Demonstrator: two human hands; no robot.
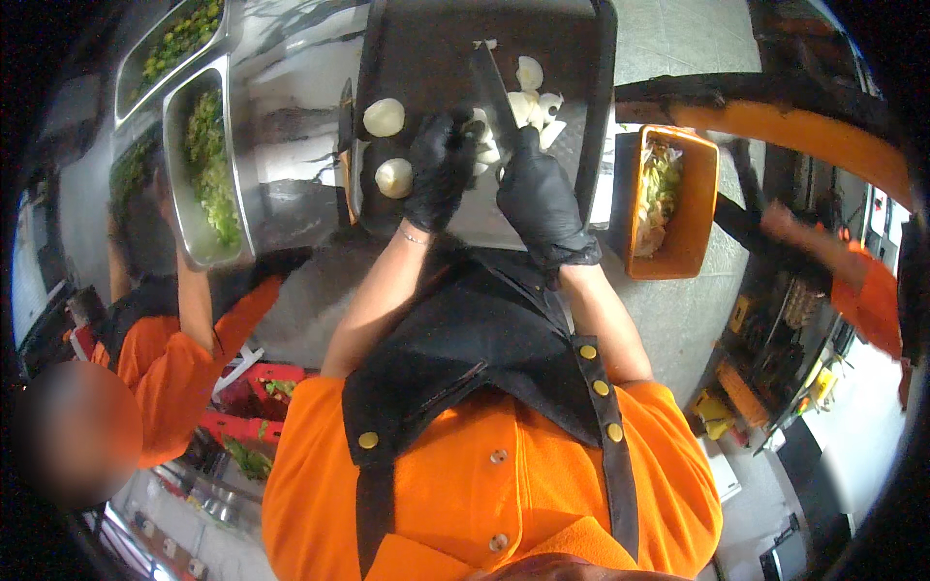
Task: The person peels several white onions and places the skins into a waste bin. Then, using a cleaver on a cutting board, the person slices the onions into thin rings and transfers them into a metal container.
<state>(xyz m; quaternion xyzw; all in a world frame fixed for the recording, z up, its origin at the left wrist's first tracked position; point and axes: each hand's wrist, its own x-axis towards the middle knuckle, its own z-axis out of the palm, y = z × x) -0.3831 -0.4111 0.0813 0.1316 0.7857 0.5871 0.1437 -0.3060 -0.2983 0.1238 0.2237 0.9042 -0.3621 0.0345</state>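
Note:
My right hand point(544, 194), in a black glove, is closed round the handle of a knife point(495, 89), its blade angled away and to the left over a dark rimmed tray point(426, 48). My left hand point(439, 172), also gloved in black, curls its fingers against a white onion piece point(481, 136) beside the blade. Two whole peeled onions, an upper onion point(384, 118) and a lower onion point(393, 179), lie left of that hand. Several white onion pieces point(528, 105) are heaped just right of the blade, and a small scrap lies near its tip.
An orange bin point(717, 208) with onion trimmings stands to the right of the tray. On the left are a metal pan point(172, 155) of chopped greens and another pan point(120, 87). A co-worker point(184, 368) reaches toward the pans; another person's arm point(809, 237) shows at right.

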